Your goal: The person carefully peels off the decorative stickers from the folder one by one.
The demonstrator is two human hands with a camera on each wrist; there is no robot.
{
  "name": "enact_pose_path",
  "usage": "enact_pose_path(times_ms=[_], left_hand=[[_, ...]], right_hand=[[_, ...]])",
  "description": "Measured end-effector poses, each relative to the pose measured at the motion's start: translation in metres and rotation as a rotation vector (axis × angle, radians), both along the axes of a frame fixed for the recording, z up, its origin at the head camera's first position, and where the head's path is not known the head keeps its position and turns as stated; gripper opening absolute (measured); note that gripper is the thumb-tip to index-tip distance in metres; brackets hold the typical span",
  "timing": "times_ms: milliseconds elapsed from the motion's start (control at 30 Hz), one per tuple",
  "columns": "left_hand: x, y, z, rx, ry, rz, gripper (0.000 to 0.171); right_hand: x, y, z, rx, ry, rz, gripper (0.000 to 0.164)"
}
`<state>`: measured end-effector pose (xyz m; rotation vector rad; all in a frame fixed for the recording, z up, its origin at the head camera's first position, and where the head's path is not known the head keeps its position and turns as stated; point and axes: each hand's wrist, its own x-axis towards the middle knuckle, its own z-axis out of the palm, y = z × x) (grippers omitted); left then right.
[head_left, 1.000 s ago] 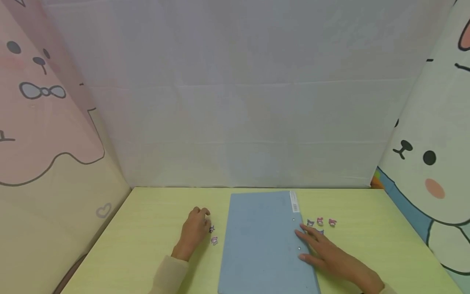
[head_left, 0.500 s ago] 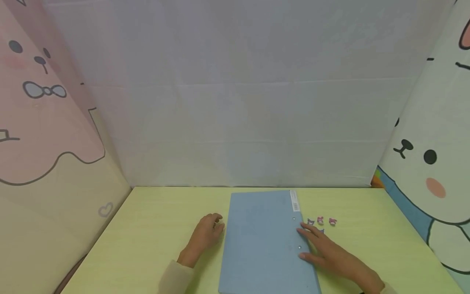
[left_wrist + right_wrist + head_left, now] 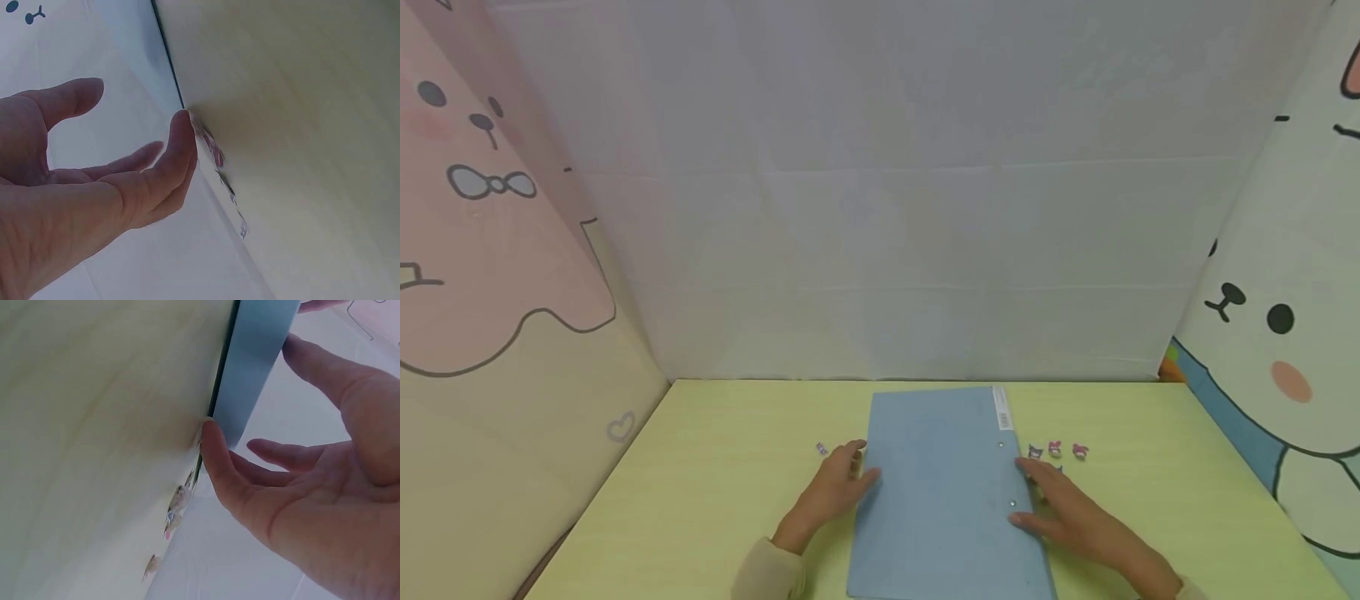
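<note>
A closed light blue binder point(image 3: 943, 492) lies flat, with a white label at its top right corner. My left hand point(image 3: 831, 493) is at its left edge, fingers relaxed and thumb tip over the cover; contact there is unclear. Along the right edge rests my right hand point(image 3: 1071, 512), fingers extended and thumb at the cover. The right wrist view shows that hand point(image 3: 319, 469) against the binder's side point(image 3: 253, 369). In the left wrist view, the left hand point(image 3: 119, 169) holds nothing, its lowest finger near small charms point(image 3: 215, 153).
Right of the binder lie several small pink and purple cartoon charms point(image 3: 1055, 449). Another little charm point(image 3: 822, 448) sits beyond the left hand. The yellow-green table point(image 3: 730, 450) meets a white cloth backdrop point(image 3: 880, 250) behind, with printed cloths on both sides.
My left hand has moved right, from beside the charms to the binder's left edge, uncovering a charm behind it. The right hand has stayed at the binder's right edge, nearly still.
</note>
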<state>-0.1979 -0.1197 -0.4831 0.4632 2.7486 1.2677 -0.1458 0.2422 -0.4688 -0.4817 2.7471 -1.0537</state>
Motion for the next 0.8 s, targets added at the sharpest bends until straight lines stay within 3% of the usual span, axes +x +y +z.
enact_pose_path(times_ms=[267, 467, 800], left_hand=[[0.005, 0.006, 0.009, 0.087, -0.113, 0.028, 0.065], [0.007, 0.009, 0.011, 0.120, -0.149, 0.057, 0.066], [0.007, 0.015, 0.013, 0.177, -0.237, 0.115, 0.074]], right_hand=[[0.000, 0.000, -0.001, -0.096, -0.006, -0.016, 0.079], [-0.004, -0.001, -0.001, -0.183, -0.103, -0.104, 0.077], [-0.004, -0.004, 0.000, -0.167, -0.093, -0.158, 0.067]])
